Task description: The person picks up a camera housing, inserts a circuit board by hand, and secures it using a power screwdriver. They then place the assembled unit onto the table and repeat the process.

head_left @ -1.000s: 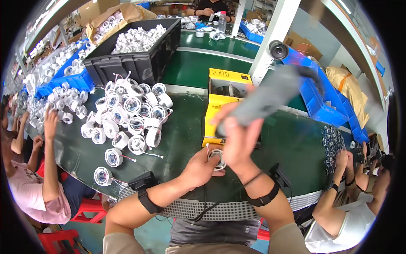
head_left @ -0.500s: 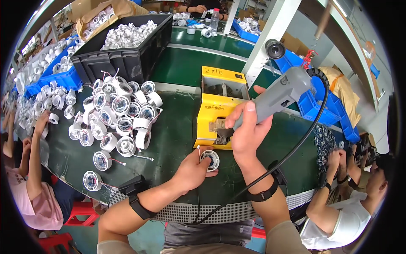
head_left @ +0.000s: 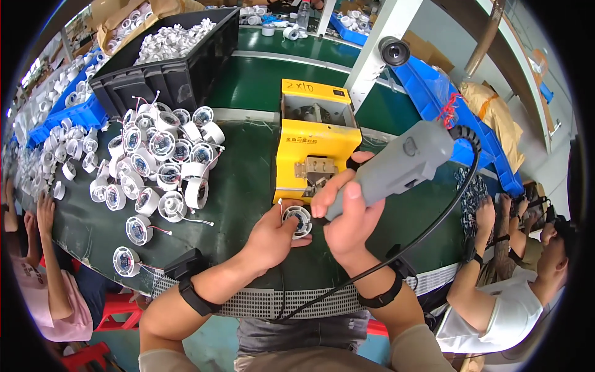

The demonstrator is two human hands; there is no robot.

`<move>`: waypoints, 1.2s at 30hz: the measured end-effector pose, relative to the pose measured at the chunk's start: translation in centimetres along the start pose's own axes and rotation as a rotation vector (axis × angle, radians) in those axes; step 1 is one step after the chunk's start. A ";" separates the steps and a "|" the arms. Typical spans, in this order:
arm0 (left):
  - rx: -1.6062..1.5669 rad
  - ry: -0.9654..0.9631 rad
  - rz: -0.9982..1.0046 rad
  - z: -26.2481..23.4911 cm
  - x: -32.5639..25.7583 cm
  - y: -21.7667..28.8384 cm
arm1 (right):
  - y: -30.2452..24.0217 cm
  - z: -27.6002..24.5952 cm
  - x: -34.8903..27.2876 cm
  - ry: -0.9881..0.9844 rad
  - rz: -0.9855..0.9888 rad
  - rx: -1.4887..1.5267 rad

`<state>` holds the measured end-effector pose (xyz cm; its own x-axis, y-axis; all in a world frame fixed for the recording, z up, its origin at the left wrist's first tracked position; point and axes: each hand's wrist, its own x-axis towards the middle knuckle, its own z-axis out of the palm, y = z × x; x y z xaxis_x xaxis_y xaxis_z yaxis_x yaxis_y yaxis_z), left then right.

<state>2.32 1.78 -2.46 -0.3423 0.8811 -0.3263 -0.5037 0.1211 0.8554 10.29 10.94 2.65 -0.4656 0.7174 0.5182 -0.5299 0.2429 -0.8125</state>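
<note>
My left hand [head_left: 268,240] is closed round a small white round housing [head_left: 305,230] with a circuit board inside, its open side up, low over the green work surface. In my right hand [head_left: 352,224] is a grey electric screwdriver [head_left: 406,155], held slanting down to the left. Its tip end is hidden behind my fingers, close beside the housing. A black cable [head_left: 437,217] runs from the top of the tool down across my right forearm. Just beyond both hands stands a yellow screw feeder machine [head_left: 316,142] with a metal block on its front.
Left of the feeder lies a heap of similar white housings [head_left: 162,146] with thin wires. Behind it stands a black crate [head_left: 167,77] of small white parts. Blue bins [head_left: 427,93] and a white post [head_left: 378,53] are at the right. Co-workers sit at both sides.
My right hand has brought the screwdriver down and left, closer to the housing. My left hand still holds the housing. The whole view has shifted slightly.
</note>
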 end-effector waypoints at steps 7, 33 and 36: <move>0.042 0.016 0.008 0.3 -0.4 0.5 | 0.6 0.1 -0.7 -0.049 -0.003 -0.024; 0.117 0.043 0.005 0.5 -0.5 0.9 | 1.9 0.0 -0.8 -0.149 0.009 0.004; 0.116 0.007 0.042 0.0 0.0 -0.1 | 1.9 0.5 -1.4 -0.217 -0.004 0.047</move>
<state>2.36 1.72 -2.58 -0.3666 0.8835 -0.2915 -0.3940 0.1364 0.9089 9.62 10.10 0.51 -0.6026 0.5581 0.5704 -0.5618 0.2109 -0.7999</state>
